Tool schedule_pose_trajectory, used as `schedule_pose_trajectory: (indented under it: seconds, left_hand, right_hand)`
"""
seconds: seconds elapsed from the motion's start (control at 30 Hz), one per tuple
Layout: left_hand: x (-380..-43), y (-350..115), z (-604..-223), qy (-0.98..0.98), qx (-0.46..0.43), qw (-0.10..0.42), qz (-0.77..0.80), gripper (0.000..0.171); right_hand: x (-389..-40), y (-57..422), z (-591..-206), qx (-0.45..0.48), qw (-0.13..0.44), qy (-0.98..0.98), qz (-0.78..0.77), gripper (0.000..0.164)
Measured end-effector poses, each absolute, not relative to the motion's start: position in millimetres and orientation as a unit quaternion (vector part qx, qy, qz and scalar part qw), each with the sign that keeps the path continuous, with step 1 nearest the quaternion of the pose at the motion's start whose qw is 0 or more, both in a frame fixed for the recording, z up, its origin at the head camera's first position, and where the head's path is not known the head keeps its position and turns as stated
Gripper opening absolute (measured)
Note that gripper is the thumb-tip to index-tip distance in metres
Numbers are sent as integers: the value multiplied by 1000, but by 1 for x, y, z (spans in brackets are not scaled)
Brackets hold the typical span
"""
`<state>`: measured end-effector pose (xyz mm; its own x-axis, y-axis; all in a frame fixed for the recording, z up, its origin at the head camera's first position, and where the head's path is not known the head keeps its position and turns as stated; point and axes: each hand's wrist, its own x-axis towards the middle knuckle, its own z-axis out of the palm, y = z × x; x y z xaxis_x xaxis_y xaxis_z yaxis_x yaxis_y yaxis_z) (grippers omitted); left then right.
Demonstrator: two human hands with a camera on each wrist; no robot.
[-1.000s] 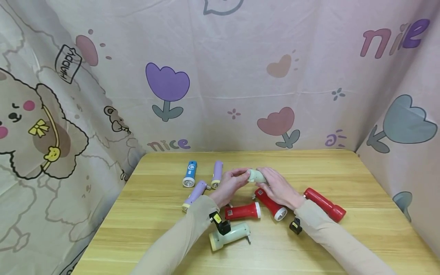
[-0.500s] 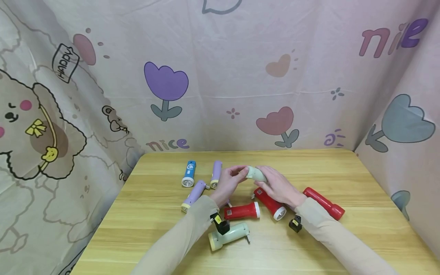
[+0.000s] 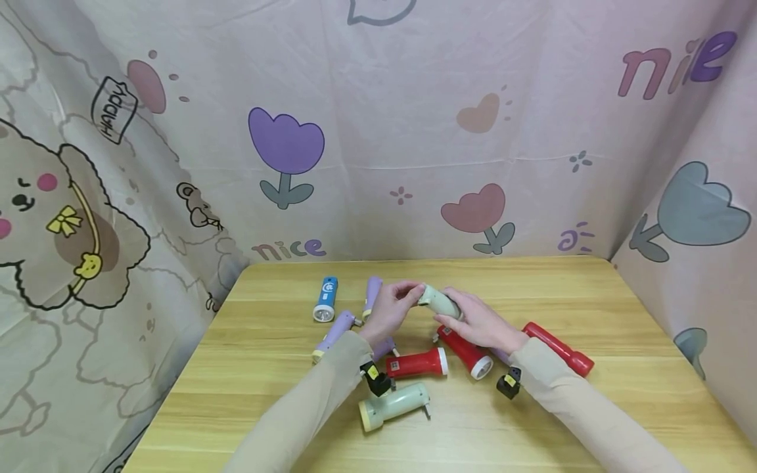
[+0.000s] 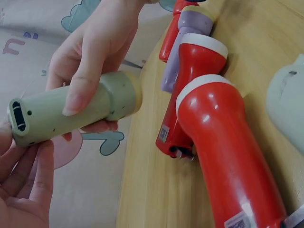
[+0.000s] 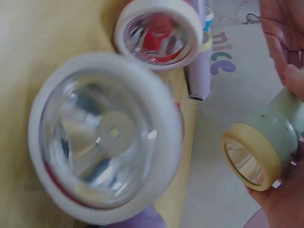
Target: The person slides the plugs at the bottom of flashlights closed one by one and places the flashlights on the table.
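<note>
A pale green flashlight (image 3: pixel 439 301) with a cream lens ring is held up over the far middle of the table. My right hand (image 3: pixel 480 322) grips its body near the lens end, thumb along the near side in the left wrist view. With fingertips, my left hand (image 3: pixel 391 310) pinches the tail end, where a dark slot shows in the left wrist view. The lens, ringed by its cream rim (image 5: pixel 268 164), points toward the right wrist camera. Below the hands lie two red flashlights (image 3: pixel 416 364) with white rims.
A second pale green flashlight (image 3: pixel 395 406) lies near the front. At the left are a blue flashlight (image 3: pixel 326 299) and purple flashlights (image 3: pixel 336 335). Another red flashlight (image 3: pixel 558 349) lies by my right sleeve. A printed curtain (image 3: pixel 378 131) hangs behind the wooden table (image 3: pixel 236 394).
The held flashlight has turned, its tail end now facing nearer and more of its body showing. Both hands have shifted slightly with it, and the left fingertips stay at the tail.
</note>
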<state>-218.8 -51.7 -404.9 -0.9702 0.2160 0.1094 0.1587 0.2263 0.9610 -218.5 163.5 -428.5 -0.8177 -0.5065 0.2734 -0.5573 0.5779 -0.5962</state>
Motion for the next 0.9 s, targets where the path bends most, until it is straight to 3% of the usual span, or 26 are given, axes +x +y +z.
schedule_pose_trajectory:
  seconds: [0.47,0.73,0.9]
  left_hand:
    - [-232,-74,-397,769,128,107,617,36]
    - [-231,-81,-382,771,135,120,611,38]
    - [-229,-91,-371,787,149,92,592,39]
  right_hand:
    - [-220,162,-414,335,-94,-846,404,42]
    - [-223,156,-410,337,-131,-821,442,44]
    - [-229,151,-412,311,-136,-814,471,46]
